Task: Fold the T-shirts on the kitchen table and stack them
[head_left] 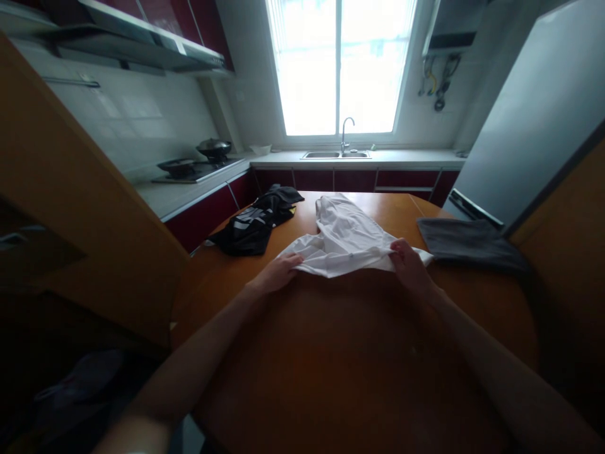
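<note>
White garment (347, 228) lies on the wooden bench (331, 353), its near edge pinched in the left hand (280, 272) and right hand (410, 266). It should handle light, limp and easily creased, best held wide along that edge; dimness leaves exact finger placement uncertain.

table (350, 359) before me. garment (347, 227) on it, near edge between my left hand (280, 272) and right hand (409, 265). to its left, second garment (255, 221); to its right, cloth (472, 244). behind table: counter (416, 157), sink (322, 154) in it, window (309, 69) behind that.
</note>
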`<state>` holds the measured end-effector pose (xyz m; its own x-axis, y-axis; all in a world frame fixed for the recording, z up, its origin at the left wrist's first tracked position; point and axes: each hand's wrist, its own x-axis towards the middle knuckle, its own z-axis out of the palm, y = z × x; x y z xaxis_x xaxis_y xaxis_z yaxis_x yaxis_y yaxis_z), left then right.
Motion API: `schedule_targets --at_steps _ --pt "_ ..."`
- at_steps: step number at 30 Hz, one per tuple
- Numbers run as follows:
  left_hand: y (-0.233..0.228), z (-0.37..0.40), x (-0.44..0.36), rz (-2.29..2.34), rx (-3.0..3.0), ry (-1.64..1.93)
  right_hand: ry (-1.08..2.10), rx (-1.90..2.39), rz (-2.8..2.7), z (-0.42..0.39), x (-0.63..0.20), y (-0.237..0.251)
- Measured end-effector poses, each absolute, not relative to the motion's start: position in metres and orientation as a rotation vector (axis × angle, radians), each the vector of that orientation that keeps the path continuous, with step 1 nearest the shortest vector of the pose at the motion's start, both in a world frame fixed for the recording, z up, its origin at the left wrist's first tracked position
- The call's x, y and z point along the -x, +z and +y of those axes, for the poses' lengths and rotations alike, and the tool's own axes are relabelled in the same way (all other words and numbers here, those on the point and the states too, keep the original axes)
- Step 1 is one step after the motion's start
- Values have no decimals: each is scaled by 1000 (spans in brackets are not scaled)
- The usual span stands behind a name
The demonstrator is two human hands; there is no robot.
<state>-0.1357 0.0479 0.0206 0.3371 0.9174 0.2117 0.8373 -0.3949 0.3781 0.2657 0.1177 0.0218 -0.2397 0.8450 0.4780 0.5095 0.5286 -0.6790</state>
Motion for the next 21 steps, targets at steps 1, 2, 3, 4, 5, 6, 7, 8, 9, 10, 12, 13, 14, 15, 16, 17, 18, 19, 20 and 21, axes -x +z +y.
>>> schedule_targets --at_steps 1,2,3,4,5,6,7,8,9,10,12,13,14,15,16,17,18,19,20,21 --pt "22 50 137 1641 -2353 621 510 1126 -1887 120 -267 20" --pt "23 51 139 1689 -2314 659 531 1136 -1884 123 -269 19" --pt "25 52 141 1730 -2286 696 553 1134 -1895 125 -270 17" --pt "28 52 144 1754 -2268 731 576 1123 -1917 127 -271 16" --pt "30 52 146 1759 -2253 759 599 1108 -1944 129 -272 14" --pt "32 51 148 1751 -2243 780 626 1093 -1976 131 -273 13" --pt "34 51 149 1741 -2235 791 654 1081 -2007 132 -275 12" --pt "36 50 150 1740 -2221 798 683 1073 -2037 133 -276 11" --pt "38 50 151 1750 -2204 805 710 1066 -2065 134 -277 11" --pt "40 50 152 1764 -2186 813 734 1062 -2097 134 -279 11" --pt "42 50 154 1766 -2152 833 762 1059 -2203 133 -285 13" --pt "43 51 156 1743 -2141 845 749 1067 -2281 131 -288 14" --pt "43 51 159 1701 -2138 842 710 1076 -2376 130 -292 15" --pt "42 51 162 1650 -2141 815 648 1082 -2473 127 -295 15" --pt "40 52 166 1605 -2151 762 569 1085 -2558 125 -299 15" --pt "37 51 170 1576 -2169 691 474 1088 -2618 122 -302 15" --pt "34 50 175 1569 -2191 625 371 1097 -2650 119 -305 13" --pt "30 48 179 1578 -2215 577 278 1112 -2658 117 -308 10" --pt "26 46 182 1592 -2238 559 203 1135 -2647 115 -310 8" --pt "24 43 186 1602 -2254 575 147 1170 -2613 114 -312 5"
